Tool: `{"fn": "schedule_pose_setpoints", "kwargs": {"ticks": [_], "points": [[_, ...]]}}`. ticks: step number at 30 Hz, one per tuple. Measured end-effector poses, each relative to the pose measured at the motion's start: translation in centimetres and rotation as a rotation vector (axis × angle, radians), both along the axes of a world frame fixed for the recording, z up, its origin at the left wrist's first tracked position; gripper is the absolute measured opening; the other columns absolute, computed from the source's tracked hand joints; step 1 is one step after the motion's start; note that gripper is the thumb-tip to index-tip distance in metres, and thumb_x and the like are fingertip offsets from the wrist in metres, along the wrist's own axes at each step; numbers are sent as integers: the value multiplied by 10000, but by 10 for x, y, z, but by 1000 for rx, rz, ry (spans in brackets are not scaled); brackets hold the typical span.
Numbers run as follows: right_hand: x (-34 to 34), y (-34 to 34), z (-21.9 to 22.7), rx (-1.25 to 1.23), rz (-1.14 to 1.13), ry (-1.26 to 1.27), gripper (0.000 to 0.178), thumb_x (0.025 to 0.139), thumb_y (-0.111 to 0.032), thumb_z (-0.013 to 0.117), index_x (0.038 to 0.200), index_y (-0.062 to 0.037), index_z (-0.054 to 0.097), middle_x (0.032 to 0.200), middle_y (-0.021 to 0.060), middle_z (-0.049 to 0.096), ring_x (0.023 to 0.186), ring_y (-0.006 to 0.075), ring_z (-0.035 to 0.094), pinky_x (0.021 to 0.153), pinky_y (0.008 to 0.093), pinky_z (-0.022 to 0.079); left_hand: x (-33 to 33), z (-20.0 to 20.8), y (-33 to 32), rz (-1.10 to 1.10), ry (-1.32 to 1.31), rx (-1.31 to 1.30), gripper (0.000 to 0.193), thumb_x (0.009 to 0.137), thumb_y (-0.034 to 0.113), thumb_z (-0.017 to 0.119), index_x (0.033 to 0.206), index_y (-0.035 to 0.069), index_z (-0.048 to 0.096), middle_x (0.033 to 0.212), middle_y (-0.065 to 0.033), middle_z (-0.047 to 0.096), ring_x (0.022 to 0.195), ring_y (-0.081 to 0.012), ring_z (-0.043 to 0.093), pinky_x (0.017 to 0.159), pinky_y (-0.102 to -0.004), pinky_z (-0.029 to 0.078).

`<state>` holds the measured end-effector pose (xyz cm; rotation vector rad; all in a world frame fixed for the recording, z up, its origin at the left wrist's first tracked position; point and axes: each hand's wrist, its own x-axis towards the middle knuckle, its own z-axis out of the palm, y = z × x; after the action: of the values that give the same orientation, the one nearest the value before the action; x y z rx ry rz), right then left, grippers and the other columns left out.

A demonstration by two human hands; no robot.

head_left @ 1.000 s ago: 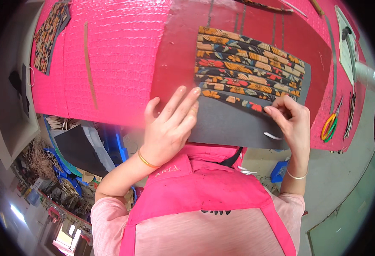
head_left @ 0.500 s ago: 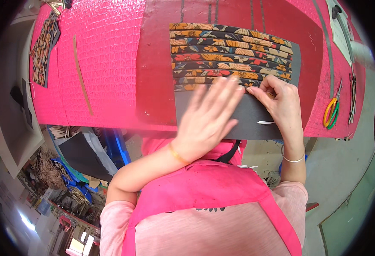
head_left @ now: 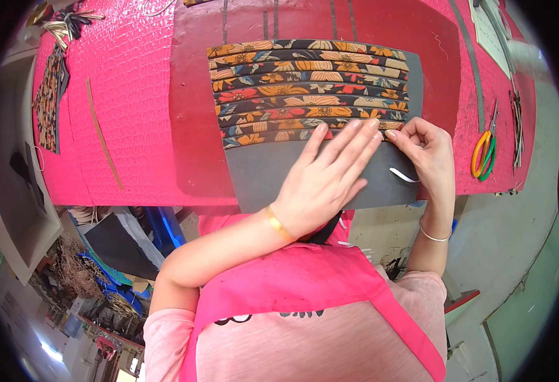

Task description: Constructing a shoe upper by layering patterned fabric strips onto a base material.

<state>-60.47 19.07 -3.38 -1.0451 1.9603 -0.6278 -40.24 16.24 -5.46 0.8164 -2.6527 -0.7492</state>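
Observation:
Several floral fabric strips [head_left: 305, 100], black with orange, red and cream flowers, lie side by side across a dark grey sheet [head_left: 257, 175]. My left hand [head_left: 330, 175] lies flat over the lowest strip and the bare sheet below it, fingers stretched and slightly apart. At the right end of that lowest strip, my right hand [head_left: 429, 149] pinches its edge between thumb and forefinger. The other right fingers are curled in. Under my right wrist a small white strip [head_left: 404, 175] sticks out on the sheet. Part of the lowest strip is hidden by my left fingers.
The sheet rests on a dark red mat [head_left: 197, 146] over a pink table cover [head_left: 133, 127]. Scissors [head_left: 484, 153] with yellow and green handles lie at the right. A thin brown strip [head_left: 104, 137] and more floral strips [head_left: 49, 105] lie at the left.
My left hand has slid right along the lowest strip toward my right hand, which keeps its pinch. In the picture, the sheet and table have shifted left.

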Motion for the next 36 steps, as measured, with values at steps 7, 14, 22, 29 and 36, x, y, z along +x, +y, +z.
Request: {"fn": "schedule_pose_setpoints", "kwargs": {"ticks": [7, 14, 22, 29, 36], "points": [[-81, 60, 34, -87, -179, 280, 69, 836, -63, 578, 838, 6, 583, 645, -2, 529, 631, 59, 494, 546, 213, 369, -16, -3, 4, 23, -128, -161, 640, 787, 380, 586, 1350, 144, 389, 1379, -37, 377, 1277, -191, 340, 1039, -456, 205], [4, 59, 75, 88, 979, -4, 195, 823, -46, 541, 994, -2, 625, 1045, 154, 611, 984, 232, 583, 808, 324, 475, -27, -2, 7, 77, -204, -278, 538, 812, 355, 567, 1296, 157, 441, 1257, -125, 425, 1210, -267, 366, 939, -523, 285], [103, -210, -14, -815, 638, 665, 167, 799, -126, 631, 872, 15, 581, 862, 164, 607, 759, 282, 593, 665, 339, 465, 21, 11, -26, 151, 256, 196, 396, 749, 59, 614, 1140, 55, 557, 1237, -159, 448, 1272, -373, 326, 1016, -516, 287], [114, -160, 8, -930, 690, 215, 87, 788, -53, 589, 843, -33, 525, 804, 146, 547, 709, 348, 564, 585, 415, 454, 82, 37, -69, 664, 766, 962, 185, 875, 103, 556, 1009, -12, 613, 881, -105, 628, 812, -172, 617, 697, -288, 491], [109, -77, 21, -1000, 713, 288, 229, 633, 32, 656, 856, 22, 603, 862, 135, 596, 749, 258, 597, 612, 315, 475, 87, 28, -74, 544, 796, 1447, 195, 891, 124, 565, 983, -44, 600, 761, -99, 635, 619, -140, 622, 540, -214, 482]]}}
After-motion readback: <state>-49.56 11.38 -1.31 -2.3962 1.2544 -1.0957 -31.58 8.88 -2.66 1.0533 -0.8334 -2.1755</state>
